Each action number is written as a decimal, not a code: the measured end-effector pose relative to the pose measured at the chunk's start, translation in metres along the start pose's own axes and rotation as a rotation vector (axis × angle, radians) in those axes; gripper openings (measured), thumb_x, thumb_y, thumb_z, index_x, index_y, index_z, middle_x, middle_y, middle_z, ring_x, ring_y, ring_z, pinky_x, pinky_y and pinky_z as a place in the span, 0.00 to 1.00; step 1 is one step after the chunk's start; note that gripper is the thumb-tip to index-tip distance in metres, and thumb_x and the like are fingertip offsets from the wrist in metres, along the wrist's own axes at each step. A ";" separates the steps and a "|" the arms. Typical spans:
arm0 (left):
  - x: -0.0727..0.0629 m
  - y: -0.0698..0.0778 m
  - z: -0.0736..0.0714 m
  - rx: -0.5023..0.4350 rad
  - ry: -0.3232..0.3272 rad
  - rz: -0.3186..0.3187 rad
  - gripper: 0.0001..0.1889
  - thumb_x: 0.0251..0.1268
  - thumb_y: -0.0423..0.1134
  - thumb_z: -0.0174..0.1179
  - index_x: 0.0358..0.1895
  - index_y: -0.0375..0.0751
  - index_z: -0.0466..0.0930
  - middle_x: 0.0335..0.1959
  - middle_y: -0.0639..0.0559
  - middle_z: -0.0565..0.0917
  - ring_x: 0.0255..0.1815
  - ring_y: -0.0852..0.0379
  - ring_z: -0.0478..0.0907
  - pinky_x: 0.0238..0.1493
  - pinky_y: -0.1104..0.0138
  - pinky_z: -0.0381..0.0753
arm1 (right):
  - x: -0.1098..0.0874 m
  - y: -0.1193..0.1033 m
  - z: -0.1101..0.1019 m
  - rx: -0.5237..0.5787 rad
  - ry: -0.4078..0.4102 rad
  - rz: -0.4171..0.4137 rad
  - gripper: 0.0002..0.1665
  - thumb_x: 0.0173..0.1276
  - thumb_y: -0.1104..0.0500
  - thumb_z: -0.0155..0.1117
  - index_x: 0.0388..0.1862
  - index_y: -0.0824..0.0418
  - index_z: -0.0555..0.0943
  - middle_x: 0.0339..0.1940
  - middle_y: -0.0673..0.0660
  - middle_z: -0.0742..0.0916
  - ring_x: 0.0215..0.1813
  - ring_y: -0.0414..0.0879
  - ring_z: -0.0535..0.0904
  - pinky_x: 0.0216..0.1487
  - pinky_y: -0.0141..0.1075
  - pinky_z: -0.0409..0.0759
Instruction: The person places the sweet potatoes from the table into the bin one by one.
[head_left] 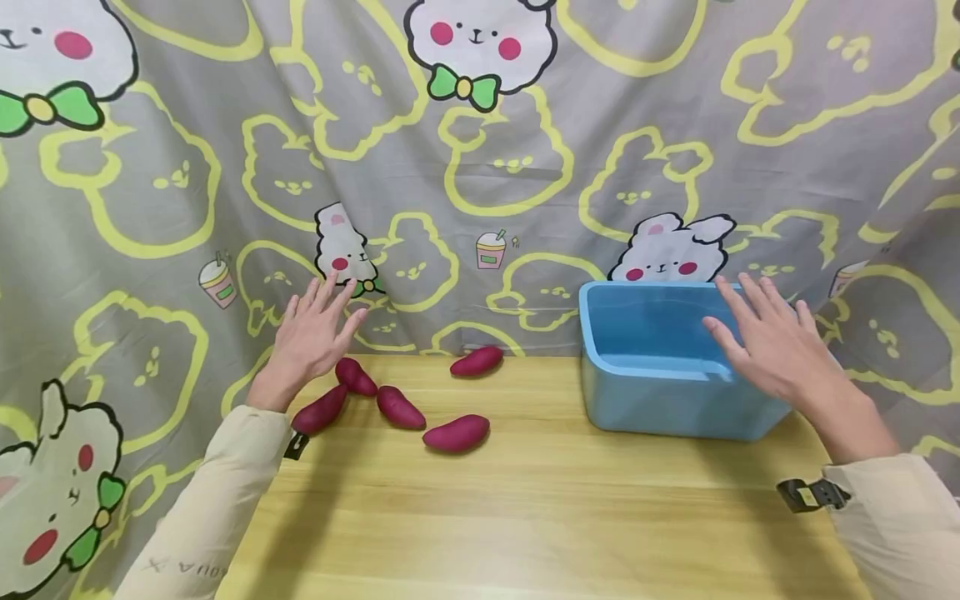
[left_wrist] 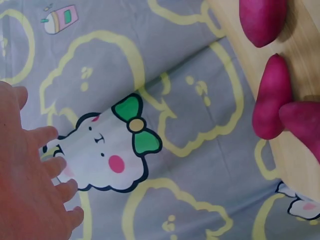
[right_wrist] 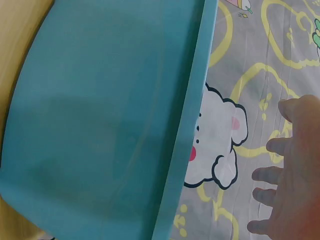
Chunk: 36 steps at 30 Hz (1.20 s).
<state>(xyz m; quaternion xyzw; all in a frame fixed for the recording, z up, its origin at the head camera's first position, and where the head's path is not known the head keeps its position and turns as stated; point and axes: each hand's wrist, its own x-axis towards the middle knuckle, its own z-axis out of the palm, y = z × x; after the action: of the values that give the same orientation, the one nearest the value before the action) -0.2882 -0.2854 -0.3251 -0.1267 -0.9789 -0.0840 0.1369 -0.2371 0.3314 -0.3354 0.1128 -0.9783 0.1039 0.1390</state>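
My left hand [head_left: 309,340] is held up with fingers spread, above the left end of a group of purple sweet potatoes [head_left: 401,407]; nothing is in it. In the left wrist view the same hand [left_wrist: 37,175] appears at the left edge, apart from the sweet potatoes [left_wrist: 272,97] at the right. Over the right part of a blue plastic bin [head_left: 675,400], my right hand [head_left: 780,346] hovers with straight, parted fingers and holds nothing. The right wrist view shows the bin's side [right_wrist: 90,120] and that hand [right_wrist: 295,175] beyond its rim.
The sweet potatoes lie on a light wooden table [head_left: 525,517], one [head_left: 477,362] apart near the back edge. Behind the table hangs a grey curtain [head_left: 525,183] with cartoon prints. Dark straps [head_left: 813,495] sit at both sleeve cuffs.
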 end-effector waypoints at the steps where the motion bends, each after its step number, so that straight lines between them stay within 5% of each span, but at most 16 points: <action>1: -0.001 0.000 0.001 -0.001 0.004 0.002 0.38 0.81 0.66 0.31 0.84 0.48 0.50 0.85 0.44 0.40 0.83 0.33 0.37 0.75 0.34 0.37 | 0.000 0.000 0.001 0.001 -0.002 -0.001 0.44 0.84 0.37 0.38 0.86 0.56 0.41 0.84 0.71 0.47 0.83 0.68 0.33 0.70 0.76 0.34; 19: -0.006 0.004 0.014 -0.035 0.031 0.002 0.38 0.81 0.65 0.32 0.83 0.47 0.52 0.85 0.41 0.44 0.83 0.35 0.39 0.77 0.36 0.36 | -0.001 -0.009 0.017 0.052 -0.009 0.010 0.45 0.83 0.37 0.40 0.86 0.56 0.41 0.83 0.73 0.48 0.82 0.69 0.33 0.70 0.75 0.31; 36: -0.028 0.011 0.024 -0.001 0.070 -0.025 0.37 0.81 0.65 0.34 0.83 0.48 0.53 0.85 0.45 0.42 0.84 0.36 0.38 0.78 0.39 0.36 | -0.018 -0.019 0.031 0.081 0.052 -0.005 0.41 0.83 0.40 0.42 0.86 0.53 0.46 0.84 0.70 0.50 0.83 0.68 0.35 0.70 0.75 0.30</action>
<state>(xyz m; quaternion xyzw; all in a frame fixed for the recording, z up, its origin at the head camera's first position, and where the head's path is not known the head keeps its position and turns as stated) -0.2650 -0.2761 -0.3550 -0.1113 -0.9749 -0.0904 0.1701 -0.2230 0.3097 -0.3672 0.1182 -0.9691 0.1460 0.1599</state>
